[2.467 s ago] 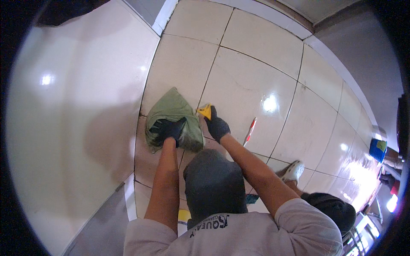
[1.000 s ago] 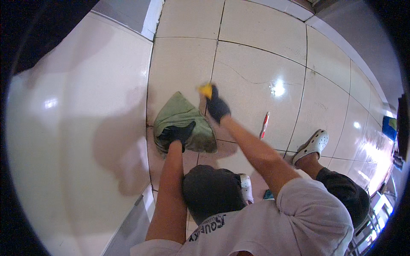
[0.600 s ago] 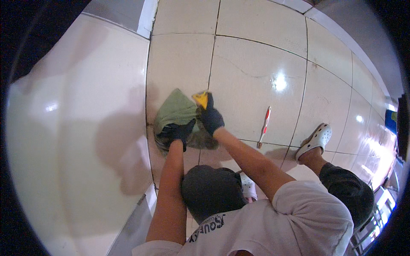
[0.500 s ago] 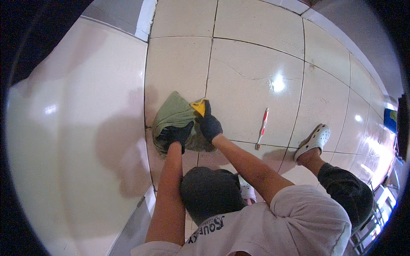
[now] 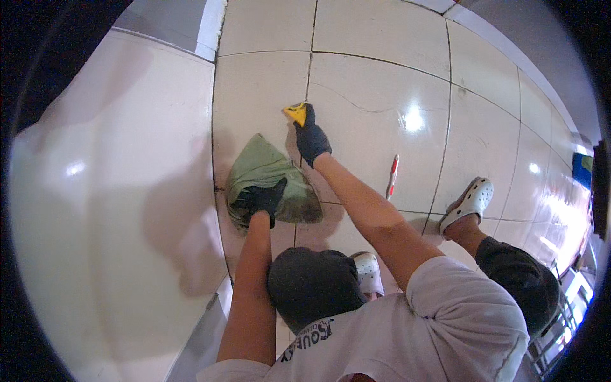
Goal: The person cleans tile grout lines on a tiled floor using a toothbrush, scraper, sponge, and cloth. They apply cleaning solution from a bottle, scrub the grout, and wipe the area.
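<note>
My left hand [image 5: 258, 198], in a dark glove, holds a damp-looking green cloth [image 5: 262, 163] against the tiled floor. Its thumb is spread to the right over the cloth, and some fingers are tucked among the folds. Further out, my right hand [image 5: 312, 141], gloved too, grips a small yellow triangular tool [image 5: 296, 113] close to a grout line; its exact kind is unclear. The cloth's right corner, below my right wrist, looks dirty. On the floor to the right lies a red and white toothbrush [image 5: 393, 175], its lower end hidden by my right forearm.
A smooth pale panel [image 5: 114, 210] borders the floor on the left. My bent knee [image 5: 313, 283] is close behind my hands, and my foot in a white clog [image 5: 470, 207] stands to the right. Large cream tiles [image 5: 375, 114] with dark joints stretch ahead.
My right hand has moved forward, away from the cloth, carrying the yellow tool. The cloth's right side now shows more. My left hand has hardly moved.
</note>
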`<action>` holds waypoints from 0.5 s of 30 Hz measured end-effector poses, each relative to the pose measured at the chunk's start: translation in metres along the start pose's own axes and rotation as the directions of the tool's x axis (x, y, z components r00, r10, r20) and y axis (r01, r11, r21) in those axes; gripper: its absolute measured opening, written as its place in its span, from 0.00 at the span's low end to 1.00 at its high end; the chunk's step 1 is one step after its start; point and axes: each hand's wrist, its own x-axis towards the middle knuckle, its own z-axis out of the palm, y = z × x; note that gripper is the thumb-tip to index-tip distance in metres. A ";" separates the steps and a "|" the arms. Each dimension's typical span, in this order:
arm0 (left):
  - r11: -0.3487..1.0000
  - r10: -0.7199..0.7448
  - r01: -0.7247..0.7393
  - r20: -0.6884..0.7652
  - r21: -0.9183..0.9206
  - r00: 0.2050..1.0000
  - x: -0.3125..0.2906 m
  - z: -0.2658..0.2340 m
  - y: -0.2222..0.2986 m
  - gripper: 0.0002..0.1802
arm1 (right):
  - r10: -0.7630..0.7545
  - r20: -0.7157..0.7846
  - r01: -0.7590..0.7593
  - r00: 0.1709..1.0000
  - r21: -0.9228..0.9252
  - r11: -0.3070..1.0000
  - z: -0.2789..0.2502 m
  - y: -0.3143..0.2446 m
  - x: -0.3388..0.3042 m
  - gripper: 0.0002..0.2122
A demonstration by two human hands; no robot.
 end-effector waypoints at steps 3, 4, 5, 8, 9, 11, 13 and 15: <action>1.000 -0.009 0.009 0.037 0.002 0.999 -0.002 -0.003 0.002 0.50 | -0.021 0.052 0.020 0.998 0.009 1.000 0.002 0.007 -0.008 0.34; 1.000 -0.010 0.010 0.053 -0.006 0.999 -0.005 -0.006 0.003 0.50 | -0.032 0.088 0.031 0.996 0.019 0.999 0.013 0.017 -0.031 0.35; 1.000 -0.001 0.002 0.069 -0.015 0.998 -0.009 -0.012 0.005 0.50 | -0.043 0.123 0.040 0.991 0.031 0.999 0.019 0.024 -0.045 0.36; 1.000 -0.007 0.009 0.106 -0.020 0.994 -0.017 -0.025 0.011 0.51 | -0.023 0.119 0.024 0.993 -0.007 1.000 0.014 0.016 -0.026 0.36; 0.998 -0.055 0.057 0.109 -0.011 0.993 -0.018 -0.023 0.009 0.51 | -0.029 0.085 0.030 0.996 0.000 1.000 0.011 0.010 -0.009 0.36; 0.989 -0.144 0.144 0.114 0.009 0.983 -0.017 -0.018 0.006 0.50 | -0.082 0.012 0.082 0.997 -0.016 0.997 -0.009 -0.004 0.044 0.34; 0.992 -0.129 0.129 0.031 0.004 0.991 -0.011 -0.007 0.007 0.51 | -0.117 -0.034 0.117 0.992 -0.005 0.993 -0.037 -0.013 0.097 0.32; 0.992 -0.128 0.128 -0.033 -0.004 0.991 -0.009 0.004 0.003 0.51 | -0.150 -0.104 0.150 0.983 -0.003 0.989 -0.060 -0.031 0.125 0.25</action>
